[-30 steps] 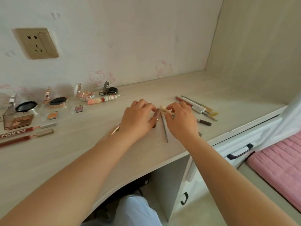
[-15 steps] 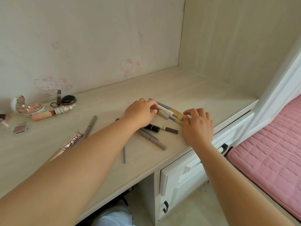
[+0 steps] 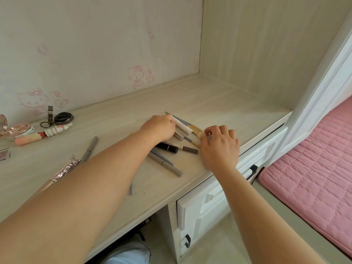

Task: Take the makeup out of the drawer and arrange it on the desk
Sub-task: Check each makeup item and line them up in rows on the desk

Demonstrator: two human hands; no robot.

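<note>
A cluster of makeup sticks lies near the desk's [image 3: 219, 103] front right edge. It includes a white tube [image 3: 183, 127], a grey pencil [image 3: 182, 121], a gold-banded brush [image 3: 196, 129], a black mascara [image 3: 167, 146], a brown-tipped pencil [image 3: 189, 149] and two grey pens [image 3: 164, 163]. My left hand [image 3: 159, 128] curls over the far left ends of the white tube and its neighbours. My right hand [image 3: 219, 144] pinches the brush's gold end with thumb and forefinger. The white drawer front [image 3: 228, 189] under the desk is closed.
To the left lie a grey pen [image 3: 89, 149], an ornate rose-gold stick [image 3: 65, 169], a pink tube [image 3: 33, 138], a black compact [image 3: 63, 118], an eyelash curler [image 3: 48, 117] and a rose-gold compact [image 3: 19, 128]. A pink mattress [image 3: 314, 162] sits at the right.
Both hands left the thin stick at mid-desk and moved right to the cluster of pens and brushes. The view swung right with them. My right hand's fingers have closed on the brush end.
</note>
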